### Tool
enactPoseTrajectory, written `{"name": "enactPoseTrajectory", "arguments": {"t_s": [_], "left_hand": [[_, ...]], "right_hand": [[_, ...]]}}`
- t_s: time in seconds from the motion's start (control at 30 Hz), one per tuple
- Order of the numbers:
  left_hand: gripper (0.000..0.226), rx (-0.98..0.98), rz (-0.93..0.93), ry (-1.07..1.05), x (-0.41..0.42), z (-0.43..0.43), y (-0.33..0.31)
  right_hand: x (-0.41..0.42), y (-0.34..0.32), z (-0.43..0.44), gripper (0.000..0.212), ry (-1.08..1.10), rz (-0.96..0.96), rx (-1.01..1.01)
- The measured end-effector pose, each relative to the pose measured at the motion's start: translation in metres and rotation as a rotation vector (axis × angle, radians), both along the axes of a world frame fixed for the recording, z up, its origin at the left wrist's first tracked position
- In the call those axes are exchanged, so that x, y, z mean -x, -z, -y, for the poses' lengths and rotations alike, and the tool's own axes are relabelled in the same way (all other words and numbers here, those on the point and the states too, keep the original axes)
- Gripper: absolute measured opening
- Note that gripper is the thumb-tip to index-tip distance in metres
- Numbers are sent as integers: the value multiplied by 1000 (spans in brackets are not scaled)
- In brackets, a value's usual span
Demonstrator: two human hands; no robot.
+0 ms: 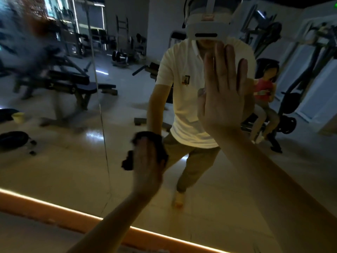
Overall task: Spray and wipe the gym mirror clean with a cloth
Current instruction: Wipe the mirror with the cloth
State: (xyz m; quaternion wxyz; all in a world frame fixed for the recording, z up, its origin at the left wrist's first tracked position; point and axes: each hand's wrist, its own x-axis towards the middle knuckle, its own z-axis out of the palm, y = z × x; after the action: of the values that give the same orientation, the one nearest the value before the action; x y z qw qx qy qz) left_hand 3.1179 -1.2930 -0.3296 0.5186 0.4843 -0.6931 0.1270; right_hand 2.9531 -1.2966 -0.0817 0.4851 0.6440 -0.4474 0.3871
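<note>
The gym mirror (60, 167) fills the view and reflects me and the room. My left hand (147, 161) presses a dark cloth (159, 143) flat against the glass at lower centre, fingers pointing up; the cloth bunches out past the hand's left side and top. My right hand (225, 94) lies flat on the mirror higher up and to the right, with its fingers straight and together and nothing in it. No spray bottle is in view.
A vertical seam (102, 115) between mirror panels runs left of the cloth. A glowing orange strip (54, 210) borders the mirror's bottom edge. The reflection shows weight benches, racks, plates on the floor and a seated person at the right.
</note>
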Motion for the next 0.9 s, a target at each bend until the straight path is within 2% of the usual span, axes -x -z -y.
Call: {"name": "enactPoseTrajectory", "arguments": {"t_s": [0.1, 0.13, 0.2, 0.3, 0.5, 0.67, 0.9], "left_hand": [[60, 257, 507, 84, 41, 2, -13], [58, 326, 603, 89, 40, 7, -18], [61, 389, 660, 69, 19, 18, -31], [66, 345, 572, -2, -34, 34, -53], [69, 277, 155, -157, -120, 63, -137], [70, 359, 165, -133, -116, 75, -229], [68, 511, 168, -107, -126, 89, -352]], "right_hand": [[2, -3, -2, 59, -24, -9, -19], [3, -3, -2, 59, -27, -12, -28], [4, -3, -4, 59, -36, -11, -55], [2, -3, -6, 59, -40, 0, -66], [-16, -2, -9, 63, -55, 108, -93], [-37, -22, -15, 60, -107, 134, -120], [-89, -104, -2, 62, -71, 68, -14]]}}
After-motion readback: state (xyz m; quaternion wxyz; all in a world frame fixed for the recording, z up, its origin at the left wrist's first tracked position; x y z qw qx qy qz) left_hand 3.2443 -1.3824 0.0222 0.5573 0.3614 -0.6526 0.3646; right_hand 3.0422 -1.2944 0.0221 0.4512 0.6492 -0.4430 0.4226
